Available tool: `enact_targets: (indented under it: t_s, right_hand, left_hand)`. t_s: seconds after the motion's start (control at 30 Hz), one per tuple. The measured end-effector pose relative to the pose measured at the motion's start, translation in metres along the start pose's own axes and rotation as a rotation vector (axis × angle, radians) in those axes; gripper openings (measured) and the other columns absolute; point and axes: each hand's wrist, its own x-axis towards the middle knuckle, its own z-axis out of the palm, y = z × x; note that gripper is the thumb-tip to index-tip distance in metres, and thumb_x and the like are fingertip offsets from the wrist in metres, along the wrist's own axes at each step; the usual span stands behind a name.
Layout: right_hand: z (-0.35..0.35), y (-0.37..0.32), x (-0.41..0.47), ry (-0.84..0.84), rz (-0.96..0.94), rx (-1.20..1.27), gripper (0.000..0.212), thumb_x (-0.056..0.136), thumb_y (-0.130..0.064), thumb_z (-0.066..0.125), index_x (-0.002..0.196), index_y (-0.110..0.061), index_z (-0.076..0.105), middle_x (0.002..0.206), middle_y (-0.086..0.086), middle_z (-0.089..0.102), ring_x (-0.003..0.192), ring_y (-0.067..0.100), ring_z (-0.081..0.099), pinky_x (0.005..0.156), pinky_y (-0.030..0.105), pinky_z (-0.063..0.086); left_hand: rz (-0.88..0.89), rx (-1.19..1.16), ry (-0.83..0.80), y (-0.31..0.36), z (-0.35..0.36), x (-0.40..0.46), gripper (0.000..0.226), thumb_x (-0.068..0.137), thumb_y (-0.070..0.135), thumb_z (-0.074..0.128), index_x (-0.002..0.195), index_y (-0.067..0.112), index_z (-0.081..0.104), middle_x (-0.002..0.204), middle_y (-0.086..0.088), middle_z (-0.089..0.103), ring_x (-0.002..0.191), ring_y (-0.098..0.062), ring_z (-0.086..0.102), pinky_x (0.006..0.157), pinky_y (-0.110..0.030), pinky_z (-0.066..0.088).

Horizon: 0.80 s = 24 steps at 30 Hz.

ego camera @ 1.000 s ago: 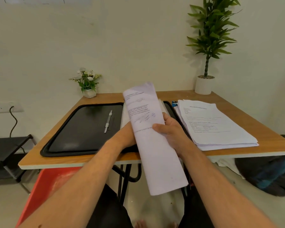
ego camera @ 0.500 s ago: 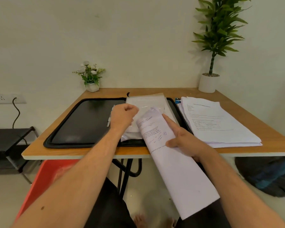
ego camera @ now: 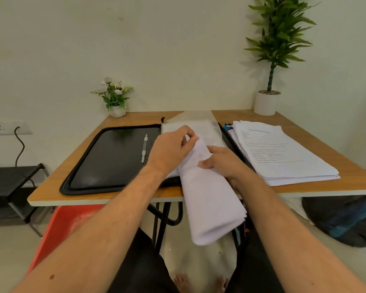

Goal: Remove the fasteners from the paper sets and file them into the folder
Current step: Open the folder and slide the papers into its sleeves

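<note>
I see the paper set (ego camera: 209, 199) curled lengthwise, its far end over the open black folder (ego camera: 106, 159) and its near end hanging past the tabletop (ego camera: 76, 166) edge. My right hand (ego camera: 224, 163) grips it from the side, fingers wrapped around the roll. My left hand (ego camera: 171, 149) pinches its top corner, fingers narrow. The folder's metal fastener strip (ego camera: 144, 148) lies on the left flap, and clear sleeves (ego camera: 201, 125) lie on the right one. A stack of papers (ego camera: 283, 153) rests just right of the folder. A tall potted plant (ego camera: 270, 60) and a small flower pot (ego camera: 114, 98) stand at the back.
</note>
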Motion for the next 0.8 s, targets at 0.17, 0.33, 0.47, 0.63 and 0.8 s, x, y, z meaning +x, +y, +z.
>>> enact_targets:
  t_s: [0.17,0.33,0.47,0.63,0.8]
  right_hand:
    - [0.013,0.007,0.010,0.108,0.013,0.249,0.024,0.094,-0.010,0.063,0.118,-0.014,0.067,0.103,0.009,0.075,0.090,0.025,0.073,0.064,0.031,0.058]
    - [0.011,0.020,-0.004,-0.122,-0.044,0.324,0.046,0.091,-0.009,0.066,0.130,-0.032,0.056,0.117,0.005,0.071,0.104,0.030,0.070,0.071,0.041,0.059]
    - [0.013,0.021,-0.015,-0.282,-0.022,0.150,0.067,0.085,-0.001,0.069,0.133,-0.041,0.047,0.115,0.004,0.069,0.105,0.032,0.069,0.065,0.041,0.058]
    - [0.014,0.005,-0.002,0.002,-0.021,0.152,0.050,0.086,0.009,0.054,0.127,-0.019,0.055,0.112,0.012,0.067,0.098,0.029,0.069,0.076,0.046,0.062]
    - [0.010,0.015,0.009,0.202,-0.046,0.273,0.046,0.101,-0.011,0.051,0.146,-0.015,0.042,0.107,0.006,0.069,0.095,0.030,0.071,0.074,0.038,0.062]
  left_hand:
    - [0.070,-0.008,-0.096,-0.002,0.009,-0.002,0.010,0.095,0.034,0.060,0.099,0.027,0.067,0.092,0.009,0.066,0.087,-0.009,0.060,0.085,-0.033,0.052]
    - [-0.057,-0.186,-0.145,-0.004,0.014,-0.001,0.010,0.094,0.027,0.062,0.097,0.026,0.071,0.103,0.011,0.067,0.100,-0.007,0.060,0.094,-0.030,0.049]
    - [-0.101,-0.212,-0.166,0.003,0.015,0.001,0.011,0.093,0.025,0.062,0.093,0.028,0.073,0.095,0.017,0.071,0.093,-0.003,0.064,0.090,-0.031,0.053]
    - [-0.160,-0.274,-0.192,0.010,0.013,-0.002,0.010,0.092,0.026,0.065,0.092,0.028,0.075,0.093,0.018,0.071,0.091,0.003,0.063,0.082,-0.022,0.051]
    - [-0.163,-0.290,-0.218,0.009,0.014,-0.011,0.008,0.093,0.034,0.066,0.092,0.034,0.073,0.098,0.021,0.070,0.098,0.004,0.060,0.080,-0.016,0.044]
